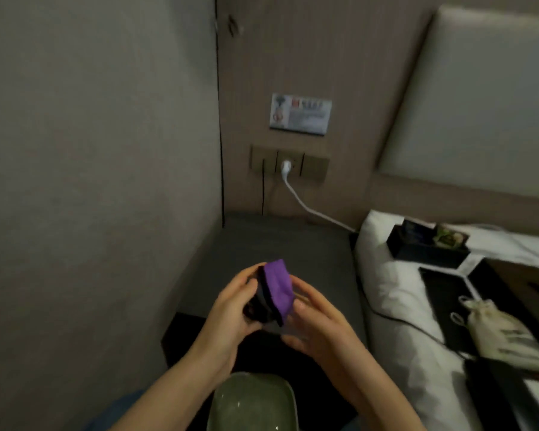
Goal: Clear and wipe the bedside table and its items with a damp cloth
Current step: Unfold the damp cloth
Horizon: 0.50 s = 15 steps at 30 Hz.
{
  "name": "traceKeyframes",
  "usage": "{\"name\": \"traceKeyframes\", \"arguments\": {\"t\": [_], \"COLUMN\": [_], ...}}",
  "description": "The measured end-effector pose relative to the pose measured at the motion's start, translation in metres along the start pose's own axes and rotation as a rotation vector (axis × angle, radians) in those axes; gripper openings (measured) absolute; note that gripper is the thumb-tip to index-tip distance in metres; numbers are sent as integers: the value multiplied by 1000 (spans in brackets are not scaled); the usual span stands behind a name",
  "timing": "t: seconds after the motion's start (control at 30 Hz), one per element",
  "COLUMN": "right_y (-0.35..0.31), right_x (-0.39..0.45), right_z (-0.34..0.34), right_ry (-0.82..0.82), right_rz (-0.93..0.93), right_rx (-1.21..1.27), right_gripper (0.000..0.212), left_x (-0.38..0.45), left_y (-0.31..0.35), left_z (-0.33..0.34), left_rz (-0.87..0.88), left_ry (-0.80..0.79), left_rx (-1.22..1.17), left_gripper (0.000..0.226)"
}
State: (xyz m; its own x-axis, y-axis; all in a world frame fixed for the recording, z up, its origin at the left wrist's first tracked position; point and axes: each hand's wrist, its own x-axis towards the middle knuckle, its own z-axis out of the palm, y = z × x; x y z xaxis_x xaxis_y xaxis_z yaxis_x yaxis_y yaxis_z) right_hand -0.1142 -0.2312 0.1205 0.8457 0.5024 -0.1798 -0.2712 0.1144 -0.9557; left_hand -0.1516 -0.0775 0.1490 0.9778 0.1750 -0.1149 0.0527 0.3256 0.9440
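Both hands hold a purple cloth and a clear glass above the grey bedside table.

The left hand (pixel 231 309) curls its fingers round the folded purple cloth with a dark underside (pixel 277 290), pressing it against a clear glass tumbler (pixel 293 321) that the right hand (pixel 318 325) grips from the other side. Below them sits a round pale green bowl (pixel 252 402); what it holds cannot be told. The grey bedside table top (pixel 262 244) lies behind the hands. On the white bed (pixel 386 290) to the right, a black open box (pixel 427 247) holds small packets, and beside it a dark tray (pixel 442 293) carries a cream drawstring pouch (pixel 498 331).
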Motion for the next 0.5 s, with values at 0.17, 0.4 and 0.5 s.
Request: {"name": "traceKeyframes", "arguments": {"t": [0.17, 0.4, 0.5], "right_y": [-52, -89, -90], "right_x": [-17, -43, -40], "right_z": [27, 39, 42], "right_ry": [192, 152, 138], "right_rz": [-180, -152, -141], "right_rx": [-102, 1, -5], "right_gripper": [22, 45, 57], "left_x": [-19, -26, -28], "left_y": [51, 109, 123], "left_z": [25, 15, 16], "left_rz": [499, 522, 459], "left_ry": [-33, 1, -11], "left_rx": [541, 379, 285], "left_gripper": [46, 28, 24]}}
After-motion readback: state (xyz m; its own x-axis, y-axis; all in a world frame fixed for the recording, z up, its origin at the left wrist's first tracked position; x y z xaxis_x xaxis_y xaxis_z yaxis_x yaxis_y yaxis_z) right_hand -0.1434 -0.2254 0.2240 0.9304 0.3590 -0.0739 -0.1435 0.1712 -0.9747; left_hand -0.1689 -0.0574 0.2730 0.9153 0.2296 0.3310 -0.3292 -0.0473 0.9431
